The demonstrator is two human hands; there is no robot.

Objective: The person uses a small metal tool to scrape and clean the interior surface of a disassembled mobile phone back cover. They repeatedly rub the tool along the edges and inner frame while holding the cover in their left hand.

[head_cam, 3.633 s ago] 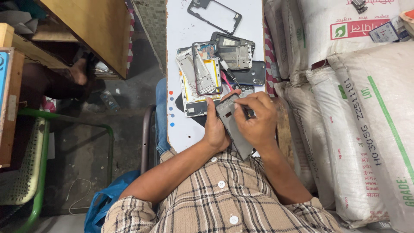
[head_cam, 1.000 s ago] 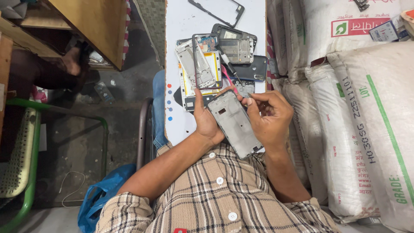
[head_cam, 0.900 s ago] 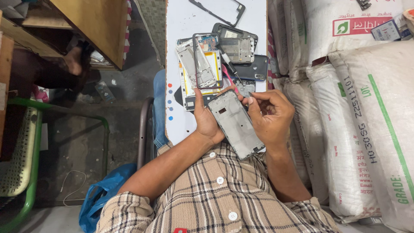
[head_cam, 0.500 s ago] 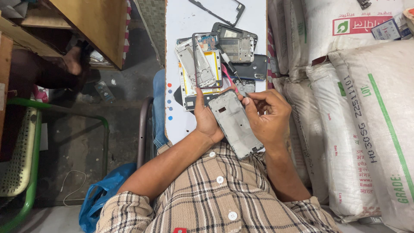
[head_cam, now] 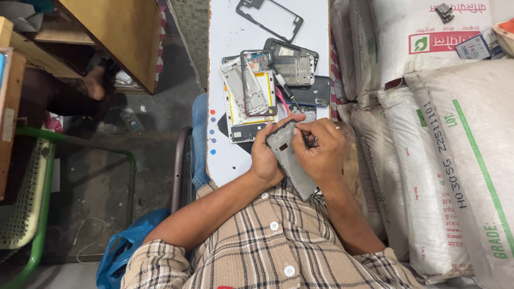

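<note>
Head camera view, looking straight down at a person seated at a narrow white table (head_cam: 235, 43), wearing a beige and brown checked shirt (head_cam: 267, 246) with rolled sleeves.

Both bare forearms rise from the bottom of the frame and meet at the table's near edge. The left hand (head_cam: 263, 155) cups a grey rectangular phone frame (head_cam: 292, 160) from the left side, palm under its long edge, thumb curled over the upper corner, fingers closed firmly on it. The frame tilts diagonally, its top end over the table edge and its lower end pointing toward the person's chest.

The right hand (head_cam: 321, 150) lies over the right side of the frame, wrist bent, fingers curled inward and fingertips pinched together against the frame's upper inner face. Whether something small sits between those fingertips cannot be told.

Just beyond the hands, on the table, lies a heap of dismantled phone parts: a yellow-edged white phone panel (head_cam: 249, 96), a metal-shielded grey phone chassis (head_cam: 293, 68), a dark phone back cover (head_cam: 313, 92), and a pink-handled thin tool (head_cam: 282, 99). Farther up lies a thin black empty phone bezel (head_cam: 270, 18).

To the right, stacked white woven sacks (head_cam: 455, 150) press against the table. To the left are a brown wooden cabinet (head_cam: 112, 32) and a green metal chair frame (head_cam: 37, 214) on the floor.
</note>
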